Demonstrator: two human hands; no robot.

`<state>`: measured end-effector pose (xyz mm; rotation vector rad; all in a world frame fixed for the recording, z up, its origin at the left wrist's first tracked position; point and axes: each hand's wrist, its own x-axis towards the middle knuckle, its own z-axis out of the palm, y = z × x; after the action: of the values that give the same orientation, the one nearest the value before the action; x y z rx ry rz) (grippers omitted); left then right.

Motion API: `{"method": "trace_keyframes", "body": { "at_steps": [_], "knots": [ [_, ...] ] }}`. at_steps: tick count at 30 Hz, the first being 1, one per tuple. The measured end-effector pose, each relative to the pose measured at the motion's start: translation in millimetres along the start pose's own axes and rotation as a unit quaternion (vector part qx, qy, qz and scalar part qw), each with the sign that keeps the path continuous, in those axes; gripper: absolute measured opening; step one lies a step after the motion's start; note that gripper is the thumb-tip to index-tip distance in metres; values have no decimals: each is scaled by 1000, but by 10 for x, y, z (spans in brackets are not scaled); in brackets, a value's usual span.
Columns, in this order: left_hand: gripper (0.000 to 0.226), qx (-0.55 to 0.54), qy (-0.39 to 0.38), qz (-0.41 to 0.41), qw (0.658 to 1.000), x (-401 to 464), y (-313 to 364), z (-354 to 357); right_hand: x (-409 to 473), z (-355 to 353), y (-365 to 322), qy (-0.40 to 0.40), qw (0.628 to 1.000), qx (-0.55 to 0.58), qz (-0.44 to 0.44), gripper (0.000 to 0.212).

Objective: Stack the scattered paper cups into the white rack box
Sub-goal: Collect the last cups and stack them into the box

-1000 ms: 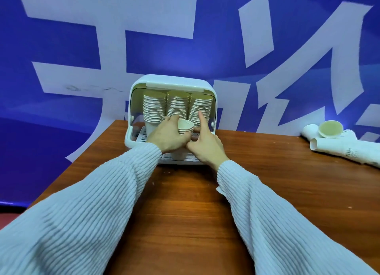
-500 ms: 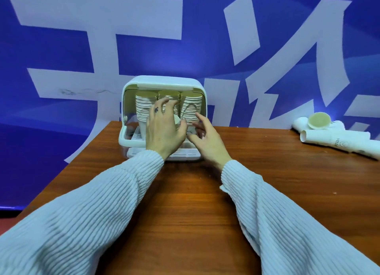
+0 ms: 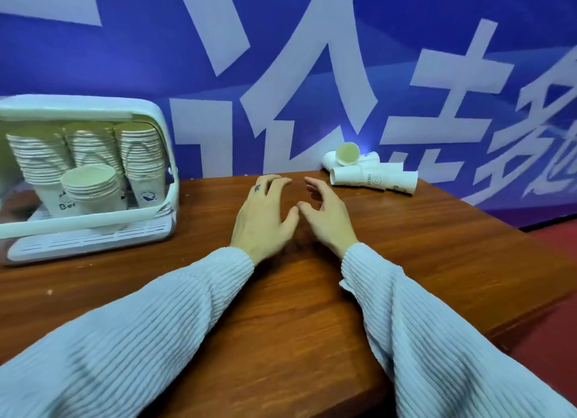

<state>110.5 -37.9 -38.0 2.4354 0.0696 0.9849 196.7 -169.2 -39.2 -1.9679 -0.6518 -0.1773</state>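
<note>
Paper cups (image 3: 371, 172) lying loose in a pile at far right of wooden table (image 3: 437, 236), white rack box (image 3: 156, 155) at far left holding four upright stacks, left hand (image 3: 263, 217) and right hand (image 3: 327, 216) between them, both empty, fingers spread

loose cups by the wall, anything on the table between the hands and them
Nothing visible. Bare table lies between the open right hand, the left hand and the loose cups. The white box sits off to the left.
</note>
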Motion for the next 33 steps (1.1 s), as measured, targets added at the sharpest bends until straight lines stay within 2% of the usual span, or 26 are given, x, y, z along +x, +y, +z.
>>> {"method": "trace_keyframes", "body": {
  "at_steps": [3,9,14,19,22,25,27,29,31,33],
  "knots": [
    [49,-26,-35,-10,999,87,195,386,55,-341,330,27,999,-13,31,55],
    [38,-102,-78,-97,987,261,454,1140,313,-848,901,80,991,-66,83,48],
    [35,-129,-96,-79,984,654,457,1607,712,-1057,1325,129,978,-117,118,42],
    [40,2,-42,-17,999,1106,269,2030,1176,-1074,1613,185,971,-105,106,48],
    [43,72,-13,20,997,1380,137,2235,1409,-1072,1785,194,971,-103,97,47],
    [47,94,-11,11,995,1614,-6,2412,1574,-1102,1920,216,967,-95,100,41],
    [50,99,-9,8,995,1717,-76,2485,1646,-1180,1944,291,945,-116,89,39],
    [53,97,-11,8,995,1782,-133,2531,1701,-1305,2007,351,923,-121,104,47],
    [57,98,-24,7,995,1822,-178,2565,1734,-1401,2100,341,923,-103,145,54],
    [61,100,-42,0,994,1837,-200,2585,1748,-1449,2180,317,930,-77,171,52]
  ]
}}
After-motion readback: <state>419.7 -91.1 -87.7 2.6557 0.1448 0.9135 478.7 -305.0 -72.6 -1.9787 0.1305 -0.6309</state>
